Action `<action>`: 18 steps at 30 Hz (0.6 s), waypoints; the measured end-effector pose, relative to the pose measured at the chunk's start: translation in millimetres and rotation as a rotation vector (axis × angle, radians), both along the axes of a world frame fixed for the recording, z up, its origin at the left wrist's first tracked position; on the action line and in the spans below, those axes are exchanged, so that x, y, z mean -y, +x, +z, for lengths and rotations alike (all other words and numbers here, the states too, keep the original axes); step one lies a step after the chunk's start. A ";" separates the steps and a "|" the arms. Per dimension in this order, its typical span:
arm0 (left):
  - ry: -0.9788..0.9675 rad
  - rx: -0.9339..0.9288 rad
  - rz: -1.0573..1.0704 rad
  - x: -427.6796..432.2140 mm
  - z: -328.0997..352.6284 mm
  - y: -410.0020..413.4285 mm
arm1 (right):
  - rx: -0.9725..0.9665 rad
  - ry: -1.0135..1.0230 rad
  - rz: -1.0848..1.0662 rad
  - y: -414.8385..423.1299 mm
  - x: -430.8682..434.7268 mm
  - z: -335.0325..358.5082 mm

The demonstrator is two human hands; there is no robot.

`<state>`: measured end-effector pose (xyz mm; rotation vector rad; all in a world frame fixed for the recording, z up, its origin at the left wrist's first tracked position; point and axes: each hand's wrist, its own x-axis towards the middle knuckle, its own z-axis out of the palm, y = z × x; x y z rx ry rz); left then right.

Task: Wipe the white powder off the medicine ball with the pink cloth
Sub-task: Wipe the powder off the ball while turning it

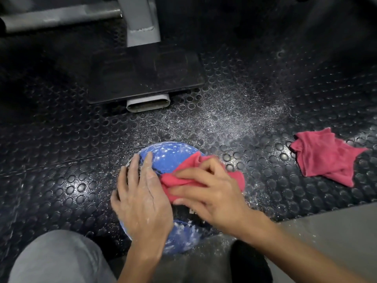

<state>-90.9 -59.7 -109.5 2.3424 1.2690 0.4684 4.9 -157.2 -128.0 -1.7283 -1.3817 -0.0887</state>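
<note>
Grey-trousered knee (57,256) fills the bottom-left corner, closest to the viewer. Just beyond it, the right hand (212,193) bunches the pink cloth (177,180) under curled fingers and thumb and presses it onto the upper right of the medicine ball (169,158), a blue ball sitting on the floor. On the ball's left side the left hand (140,197) lies flat, fingers straight and spread, gripping nothing, seemingly steadying it.

White powder (170,149) speckles the ball's far face above both hands, and more shows on its near underside. Around the ball, a black studded rubber mat (61,160) carries a wide dusting of the same powder beyond and right of the ball. Well to the ball's right lies a second pink cloth (324,158), crumpled and untouched. Beyond the ball stands a dark base plate (142,78) with a grey post (142,21) rising from it.

Wiping looks under way but far from finished. The next move likely calls for dragging the cloth across the speckled far face, then turning the ball to reach its underside.
</note>
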 end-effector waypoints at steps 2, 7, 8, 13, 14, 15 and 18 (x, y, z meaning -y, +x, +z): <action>-0.006 0.020 -0.005 2.2 0.0 -1.5 | -0.086 0.024 -0.027 6.7 5.1 -12.1; 0.008 -0.010 -0.007 4.5 -0.3 -3.0 | -0.985 -0.194 -0.380 31.4 28.4 -39.9; 0.011 -0.018 -0.012 4.3 -0.6 -3.0 | -1.017 -0.222 -0.373 31.5 30.9 -39.3; -0.003 0.001 -0.008 3.0 0.7 -4.1 | -0.411 -0.099 -0.182 13.6 15.9 -10.1; -0.018 0.007 -0.005 0.4 0.8 -5.8 | -0.358 -0.106 -0.133 14.4 13.8 -11.8; -0.034 0.013 0.002 -3.1 0.4 -7.6 | -0.401 -0.116 -0.103 16.8 12.2 -14.8; -0.072 0.044 0.028 -12.8 -0.4 -9.7 | -0.850 -0.154 -0.167 28.9 15.5 -26.3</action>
